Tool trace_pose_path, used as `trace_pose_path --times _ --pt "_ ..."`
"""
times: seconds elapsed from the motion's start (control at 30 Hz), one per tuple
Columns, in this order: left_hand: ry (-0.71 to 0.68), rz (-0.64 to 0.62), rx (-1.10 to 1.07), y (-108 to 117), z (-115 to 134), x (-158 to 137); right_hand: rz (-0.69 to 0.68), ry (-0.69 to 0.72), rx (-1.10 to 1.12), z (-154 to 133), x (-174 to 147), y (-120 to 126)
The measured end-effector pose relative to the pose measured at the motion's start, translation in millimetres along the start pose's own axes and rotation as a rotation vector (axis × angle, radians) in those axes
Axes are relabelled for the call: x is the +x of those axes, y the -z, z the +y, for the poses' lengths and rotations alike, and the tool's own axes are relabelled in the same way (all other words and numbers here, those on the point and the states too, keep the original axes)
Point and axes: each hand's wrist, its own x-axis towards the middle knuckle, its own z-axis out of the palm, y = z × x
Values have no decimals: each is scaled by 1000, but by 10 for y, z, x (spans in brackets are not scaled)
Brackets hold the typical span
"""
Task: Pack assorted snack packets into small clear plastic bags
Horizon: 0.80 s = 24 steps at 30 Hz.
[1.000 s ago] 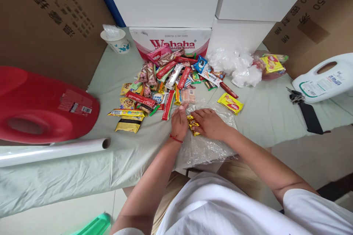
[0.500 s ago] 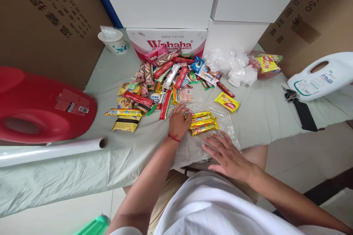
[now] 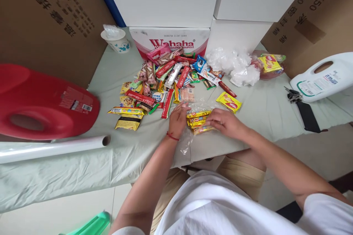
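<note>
Bars (image 3: 198, 120), nabati packet (image 3: 228, 102), Wahaha carton (image 3: 172, 43)

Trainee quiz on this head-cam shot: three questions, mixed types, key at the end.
1. True or false: clear plastic sticks out of the paper cup.
2. Of these, which is nearest the keys? a) red jug b) paper cup c) white jug
3. Which snacks lie between the left hand and the right hand?

Key: 1. True. 2. c. 3. The yellow-wrapped bars.
</note>
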Motion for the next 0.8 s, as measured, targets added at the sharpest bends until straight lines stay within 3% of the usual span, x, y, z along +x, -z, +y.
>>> trace_pose_path --times 0.17,0.33,0.4,0.5,0.53,0.67,0.7,0.8 --pt "80 -27 -106 95 63 53 -137 -165 -74 237 559 83" --pt "71 -36 -148 301 208 -24 -236 -250 -143 304 777 33" --pt "-25 66 -40 384 301 -205 -246 -276 -141 320 795 22" --pt "-158 315 223 427 482 -609 -248 -281 -131 353 789 0" --pt "-204 319 281 408 544 -737 -244 -279 -126 362 783 -11" --pt "-445 -135 408 173 675 -914 -223 -289 -106 366 743 -51" --pt "-433 -192 450 97 661 -859 -226 -290 -103 364 734 -48" --pt "-296 -190 571 -81 534 -604 -278 -272 -83 386 728 24"
